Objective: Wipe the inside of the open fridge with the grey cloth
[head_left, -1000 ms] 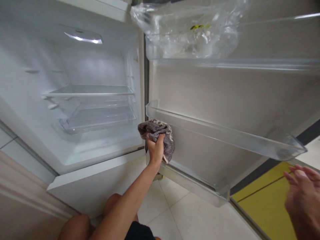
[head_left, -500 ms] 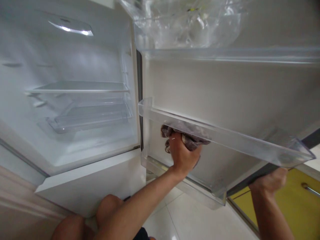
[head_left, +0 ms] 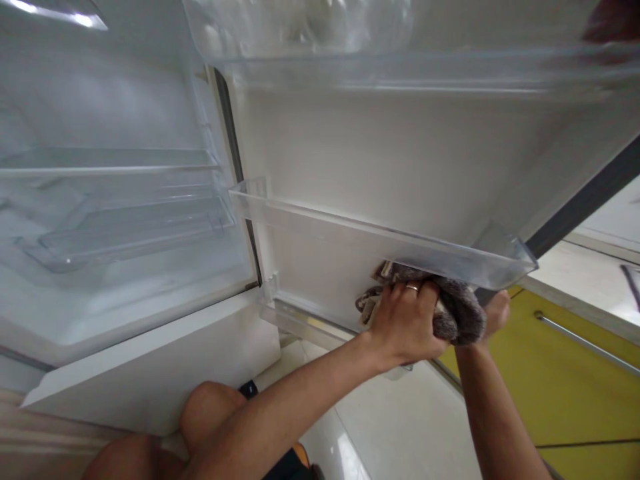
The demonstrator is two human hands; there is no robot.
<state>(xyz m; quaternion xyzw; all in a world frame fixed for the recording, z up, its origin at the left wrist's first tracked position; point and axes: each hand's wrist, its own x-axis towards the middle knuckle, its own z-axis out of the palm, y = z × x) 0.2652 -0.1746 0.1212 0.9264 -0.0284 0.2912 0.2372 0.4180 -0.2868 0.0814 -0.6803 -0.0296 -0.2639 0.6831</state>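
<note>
My left hand (head_left: 407,323), with a ring on one finger, is closed around a bunched brown-grey cloth (head_left: 467,310). It holds the cloth in front of the open fridge door (head_left: 400,147), just under the front of the clear middle door shelf (head_left: 380,240) and above the lowest door shelf (head_left: 305,321). My right hand (head_left: 497,312) is at the outer edge of the door, partly covered by the cloth and the door. Its fingers curl behind that edge, mostly out of sight.
On the left, the fridge interior (head_left: 100,287) has a glass shelf (head_left: 110,159) and a clear drawer-like tray (head_left: 135,233). Clear plastic (head_left: 320,27) lies in the upper door shelf. Yellow cabinets (head_left: 580,360) with a metal handle stand right. My bent knees are below.
My left hand has carried the cloth rightwards along the door, from behind the middle shelf's front towards the outer edge, close to my right hand. The view has turned to the right.
</note>
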